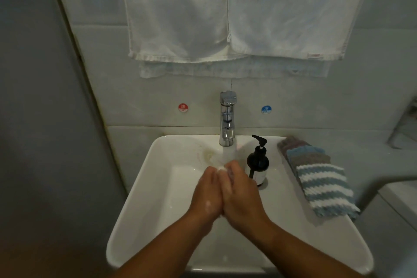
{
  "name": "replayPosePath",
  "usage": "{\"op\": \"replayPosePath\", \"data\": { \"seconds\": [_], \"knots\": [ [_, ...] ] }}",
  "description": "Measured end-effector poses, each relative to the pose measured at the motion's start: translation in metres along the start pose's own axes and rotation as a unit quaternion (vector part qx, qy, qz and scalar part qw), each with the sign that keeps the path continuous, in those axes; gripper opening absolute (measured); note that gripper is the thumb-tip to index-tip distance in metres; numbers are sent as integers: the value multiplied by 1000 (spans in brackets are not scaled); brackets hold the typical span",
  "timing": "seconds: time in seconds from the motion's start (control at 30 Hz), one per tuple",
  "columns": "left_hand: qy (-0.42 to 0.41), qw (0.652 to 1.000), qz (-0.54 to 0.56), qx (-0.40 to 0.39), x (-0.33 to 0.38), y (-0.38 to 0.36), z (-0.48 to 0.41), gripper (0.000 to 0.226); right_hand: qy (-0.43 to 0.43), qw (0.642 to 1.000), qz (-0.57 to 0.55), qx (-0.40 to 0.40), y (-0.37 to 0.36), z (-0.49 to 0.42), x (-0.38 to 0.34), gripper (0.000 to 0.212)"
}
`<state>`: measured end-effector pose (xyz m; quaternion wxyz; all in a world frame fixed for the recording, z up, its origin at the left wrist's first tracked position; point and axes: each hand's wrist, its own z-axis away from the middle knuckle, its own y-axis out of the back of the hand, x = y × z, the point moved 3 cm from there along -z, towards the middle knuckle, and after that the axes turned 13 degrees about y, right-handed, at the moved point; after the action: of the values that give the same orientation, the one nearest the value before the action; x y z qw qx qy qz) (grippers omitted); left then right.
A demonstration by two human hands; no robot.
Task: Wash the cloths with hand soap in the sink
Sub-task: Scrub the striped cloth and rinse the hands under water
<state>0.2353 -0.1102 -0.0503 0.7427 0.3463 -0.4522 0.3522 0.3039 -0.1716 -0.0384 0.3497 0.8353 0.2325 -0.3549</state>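
Bathroom, dim light, white towel (225, 11) hanging on the wall above the tap (227, 119). Below the tap sits the sink (135, 187), and I see both hands over the bowl right in front of the spout: left hand (208, 192) and right hand (242, 196) pressed palm to palm, foam on the skin, something white between the fingertips. Foam or a small cloth, I cannot tell, so I cannot call the grip. Cloths (322, 185) are stacked on the rim right of the tap, past the soap bottle (258, 162); none visible in the bowl. Risks as I judge them: slick hands knocking the bottle, which stands just beside the right hand, or dragging the whole stack into the bowl when reaching for one cloth.
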Motion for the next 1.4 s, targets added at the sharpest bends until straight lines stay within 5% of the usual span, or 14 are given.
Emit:
{"op": "replayPosePath", "data": {
  "seconds": [0.1,0.17,0.27,0.37,0.53,0.67,0.77,0.87,1.03,1.13,1.23,1.3,1.4],
  "knots": [
    [-12,997,38,-66,1,-12,18,30,-76,995,22,52,10,-19,23,23],
    [-56,997,37,-42,6,-9,18,26,-105,994,28,31,7,-13,32,24],
    [-65,996,32,50,9,6,1,21,-49,999,5,-8,-5,10,13,25],
    [-11,999,41,11,-1,0,1,23,18,1000,7,12,-4,10,-2,22],
    [-54,995,77,-30,1,-12,23,29,-84,995,36,40,7,-17,30,20],
    [-88,994,20,68,7,5,4,24,-32,999,16,-12,-6,13,10,20],
    [-57,998,5,10,-5,-2,5,24,25,999,21,10,0,8,1,17],
    [-65,997,24,-36,-10,-13,19,30,-36,997,44,43,11,-12,23,20],
    [-116,992,-1,45,4,1,9,23,-22,999,20,-24,-1,12,18,19],
    [-91,995,-32,14,-1,-1,7,22,32,999,-3,12,2,12,6,20],
    [-96,995,-26,-21,-6,-13,25,33,-36,997,19,69,13,-8,26,21],
    [-122,992,-44,-3,-4,-13,24,32,-88,995,27,44,11,-8,37,21],
    [-116,991,-53,50,-2,-1,7,28,-50,999,10,-18,-1,11,22,23]
  ]
}}
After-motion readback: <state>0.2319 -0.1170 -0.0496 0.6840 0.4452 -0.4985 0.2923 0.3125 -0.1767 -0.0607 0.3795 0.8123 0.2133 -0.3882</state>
